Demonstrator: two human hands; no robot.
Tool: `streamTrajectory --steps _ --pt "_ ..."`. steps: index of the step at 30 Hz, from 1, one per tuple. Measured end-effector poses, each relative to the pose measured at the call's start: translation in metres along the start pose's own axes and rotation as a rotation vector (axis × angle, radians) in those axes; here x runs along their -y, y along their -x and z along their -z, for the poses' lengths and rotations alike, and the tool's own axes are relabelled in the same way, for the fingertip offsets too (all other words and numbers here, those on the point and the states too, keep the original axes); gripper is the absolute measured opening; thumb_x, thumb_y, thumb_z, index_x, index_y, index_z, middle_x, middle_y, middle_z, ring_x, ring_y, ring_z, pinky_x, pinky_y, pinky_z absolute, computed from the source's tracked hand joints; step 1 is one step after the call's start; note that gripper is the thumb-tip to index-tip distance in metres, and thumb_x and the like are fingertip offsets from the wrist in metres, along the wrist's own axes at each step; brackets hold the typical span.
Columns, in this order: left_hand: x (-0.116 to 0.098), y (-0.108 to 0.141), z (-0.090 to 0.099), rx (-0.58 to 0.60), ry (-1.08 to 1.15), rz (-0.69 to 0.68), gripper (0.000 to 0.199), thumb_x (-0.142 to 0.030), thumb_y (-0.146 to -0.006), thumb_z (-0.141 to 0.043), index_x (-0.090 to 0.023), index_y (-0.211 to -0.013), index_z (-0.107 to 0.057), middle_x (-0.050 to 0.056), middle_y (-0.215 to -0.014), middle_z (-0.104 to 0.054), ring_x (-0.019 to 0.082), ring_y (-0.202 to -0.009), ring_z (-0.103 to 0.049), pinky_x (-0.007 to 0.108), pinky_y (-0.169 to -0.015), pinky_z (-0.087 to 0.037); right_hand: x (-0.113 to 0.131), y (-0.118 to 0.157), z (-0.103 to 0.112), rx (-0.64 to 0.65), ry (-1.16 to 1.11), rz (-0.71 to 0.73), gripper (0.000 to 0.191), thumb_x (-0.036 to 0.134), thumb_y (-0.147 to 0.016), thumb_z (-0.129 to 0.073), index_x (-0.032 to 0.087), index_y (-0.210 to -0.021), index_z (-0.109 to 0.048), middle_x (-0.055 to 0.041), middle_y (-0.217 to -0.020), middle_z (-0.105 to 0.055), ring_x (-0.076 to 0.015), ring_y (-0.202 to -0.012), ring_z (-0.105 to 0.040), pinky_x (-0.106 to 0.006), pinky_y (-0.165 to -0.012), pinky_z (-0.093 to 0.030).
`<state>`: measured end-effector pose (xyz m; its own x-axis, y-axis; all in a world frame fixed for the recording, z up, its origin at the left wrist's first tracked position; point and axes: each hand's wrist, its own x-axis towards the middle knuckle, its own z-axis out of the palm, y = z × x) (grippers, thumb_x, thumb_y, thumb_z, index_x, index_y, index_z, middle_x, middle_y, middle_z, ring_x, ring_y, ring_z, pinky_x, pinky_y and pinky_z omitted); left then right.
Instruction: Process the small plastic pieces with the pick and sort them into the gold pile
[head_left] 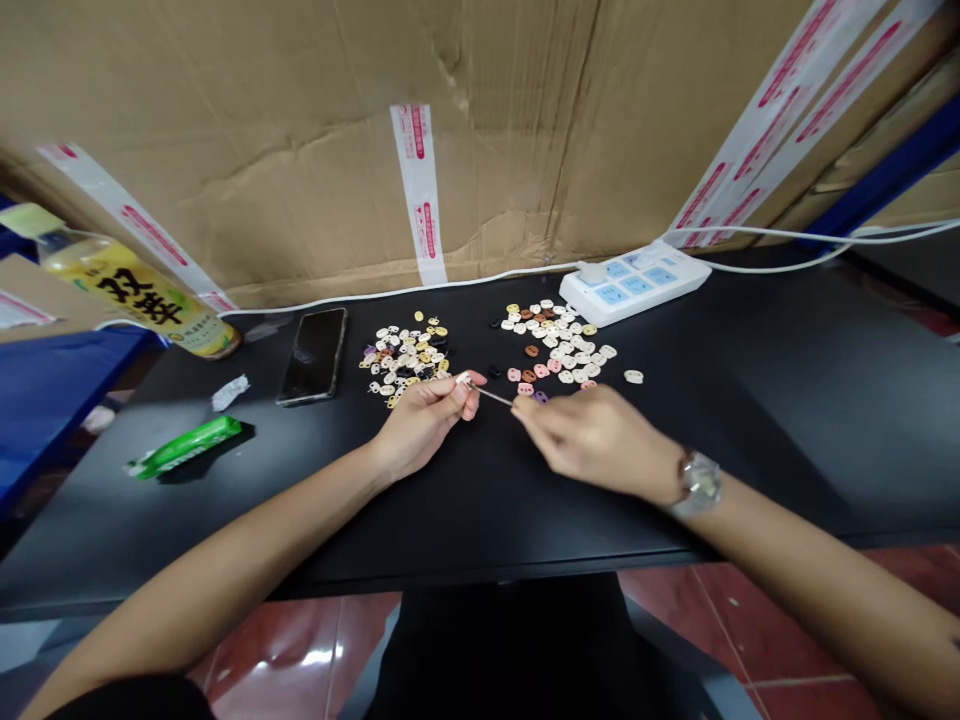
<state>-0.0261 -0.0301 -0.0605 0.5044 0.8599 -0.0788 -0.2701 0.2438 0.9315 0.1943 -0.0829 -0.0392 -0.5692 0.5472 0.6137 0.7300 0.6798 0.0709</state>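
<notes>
Near the middle of the table, my left hand [431,415] pinches a small white button-like piece [463,379] between thumb and fingers. My right hand [592,435] is closed around a thin metal rod-like tool [493,396], its handle hidden in the fingers. The tool's tip meets the white piece, or lies right beside it; which one cannot be made out. Behind my left hand lies a heap of small oval pieces [405,355] in white, yellow, black, brown and purple. A second, looser spread of similar two-holed pieces [574,350], mostly white with pink and brown ones, lies beyond my right hand.
A white power strip [634,282] with a cable sits at the back right. To the left are a phone [313,355], a green wrapper [187,447], a crumpled white paper [230,392] and a yellow drink bottle [135,285]. A cardboard wall [300,150] closes off the table's back.
</notes>
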Motion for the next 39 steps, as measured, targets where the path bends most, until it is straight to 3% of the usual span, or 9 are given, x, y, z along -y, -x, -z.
streamTrajectory --steps 4,6,18,21,24,27,30,34,39 --pt "0.001 0.0 0.001 -0.006 0.003 -0.011 0.023 -0.033 -0.082 -0.075 -0.012 -0.091 -0.075 0.001 -0.069 -0.054 0.011 -0.069 -0.045 0.027 -0.073 -0.038 0.003 -0.001 -0.001 -0.009 0.064 0.027 0.025 0.008 -0.094 -0.047 0.009 -0.097 -0.072 0.002 -0.049 -0.057 -0.0109 -0.041 -0.047 -0.029 -0.045 -0.029" --pt "0.001 0.0 0.002 -0.004 0.001 -0.003 0.023 -0.033 -0.082 -0.076 -0.011 -0.091 -0.075 0.001 -0.07 -0.054 0.01 -0.069 -0.045 0.027 -0.073 -0.039 0.002 -0.001 -0.003 -0.003 0.007 0.04 0.019 0.016 -0.095 -0.053 0.012 -0.095 -0.072 0.0026 -0.052 -0.059 -0.0092 -0.043 -0.05 -0.026 -0.045 -0.03" --pt "-0.004 0.003 0.0 0.002 -0.015 0.03 0.024 -0.028 -0.083 -0.075 -0.013 -0.101 -0.078 0.004 -0.082 -0.064 0.011 -0.08 -0.053 0.028 -0.082 -0.043 -0.019 0.005 0.005 -0.119 -0.013 0.013 0.011 0.02 -0.089 -0.064 0.017 -0.09 -0.075 0.0022 -0.057 -0.066 -0.0111 -0.047 -0.057 -0.027 -0.052 -0.042" --pt "-0.005 0.001 0.001 -0.057 -0.004 0.046 0.026 -0.025 -0.081 -0.076 -0.014 -0.104 -0.078 0.005 -0.086 -0.068 0.012 -0.083 -0.056 0.028 -0.083 -0.045 -0.024 0.005 0.01 -0.175 -0.099 -0.073 0.009 0.021 -0.088 -0.065 0.021 -0.09 -0.074 0.0014 -0.063 -0.07 -0.0121 -0.049 -0.059 -0.028 -0.055 -0.045" --pt "-0.007 0.001 0.002 -0.068 -0.029 0.089 0.031 -0.022 -0.077 -0.079 -0.016 -0.107 -0.077 0.006 -0.092 -0.073 0.013 -0.085 -0.062 0.03 -0.087 -0.047 -0.023 0.003 0.011 -0.201 -0.349 -0.303 0.009 0.023 -0.093 -0.06 0.021 -0.096 -0.068 0.0008 -0.073 -0.07 -0.01 -0.05 -0.055 -0.025 -0.053 -0.044" --pt "-0.008 0.003 0.002 -0.029 -0.106 0.116 0.033 -0.023 -0.072 -0.083 -0.018 -0.103 -0.077 0.006 -0.092 -0.075 0.016 -0.084 -0.068 0.033 -0.087 -0.05 -0.018 0.001 0.006 -0.137 -0.688 -0.474 0.012 0.029 -0.1 -0.048 0.021 -0.106 -0.056 -0.0014 -0.087 -0.063 -0.0105 -0.063 -0.057 -0.025 -0.06 -0.046" --pt "-0.008 0.005 0.001 0.002 -0.244 0.053 0.023 -0.025 -0.071 -0.084 -0.016 -0.091 -0.078 0.006 -0.091 -0.075 0.017 -0.085 -0.068 0.033 -0.085 -0.051 -0.015 0.0 -0.002 -0.046 -0.909 -0.467 0.01 0.031 -0.104 -0.04 0.023 -0.108 -0.044 -0.0011 -0.091 -0.054 -0.0117 -0.074 -0.056 -0.028 -0.072 -0.048" --pt "-0.01 0.007 -0.001 0.007 -0.347 -0.002 0.021 -0.026 -0.07 -0.084 -0.015 -0.087 -0.079 0.006 -0.086 -0.074 0.015 -0.078 -0.065 0.031 -0.08 -0.053 -0.012 -0.002 -0.004 0.102 -0.871 -0.469 0.012 0.033 -0.104 -0.039 0.023 -0.105 -0.045 -0.0022 -0.093 -0.053 -0.014 -0.08 -0.053 -0.03 -0.077 -0.046" --pt "-0.012 0.009 -0.007 0.014 -0.36 -0.001 0.023 -0.029 -0.077 -0.079 -0.015 -0.096 -0.08 0.007 -0.083 -0.076 0.016 -0.076 -0.067 0.031 -0.08 -0.055 -0.006 -0.004 -0.003 0.22 -0.801 -0.5 0.015 0.034 -0.097 -0.052 0.02 -0.096 -0.057 0.0033 -0.073 -0.047 -0.0118 -0.064 -0.045 -0.025 -0.062 -0.038"
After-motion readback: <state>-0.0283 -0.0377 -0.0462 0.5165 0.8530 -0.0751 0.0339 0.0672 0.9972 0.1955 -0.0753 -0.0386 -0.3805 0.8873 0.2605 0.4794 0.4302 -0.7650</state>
